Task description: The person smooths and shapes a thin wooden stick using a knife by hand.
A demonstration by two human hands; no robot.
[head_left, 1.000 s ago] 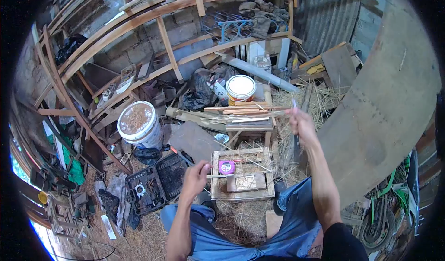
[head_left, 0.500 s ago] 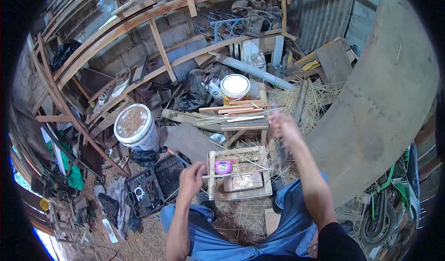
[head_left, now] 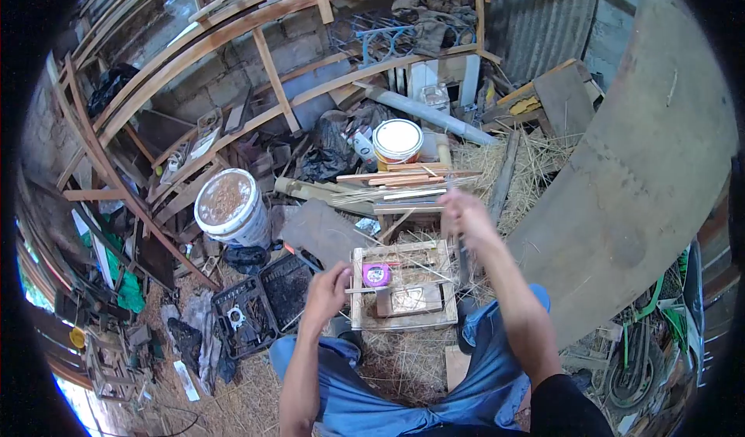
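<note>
My left hand is closed on one end of a thin wooden strip, which reaches right over the low wooden frame. A raised wood block sits within the frame, just right of the strip. Behind the strip lies a pink tape measure. My right hand, smeared by motion, is raised to the right of the frame. It looks closed around a long tool; a dark, blade-like part hangs below it. The tool's exact kind is unclear.
Beyond the frame, thin wood strips lie on a small stool. White buckets stand behind. An open black toolbox lies left. A large board leans along the right. Straw and shavings cover the floor.
My right hand has moved slightly left and down with the tool. My left hand stays closed on the strip at the frame's left side. The view has shifted slightly.
</note>
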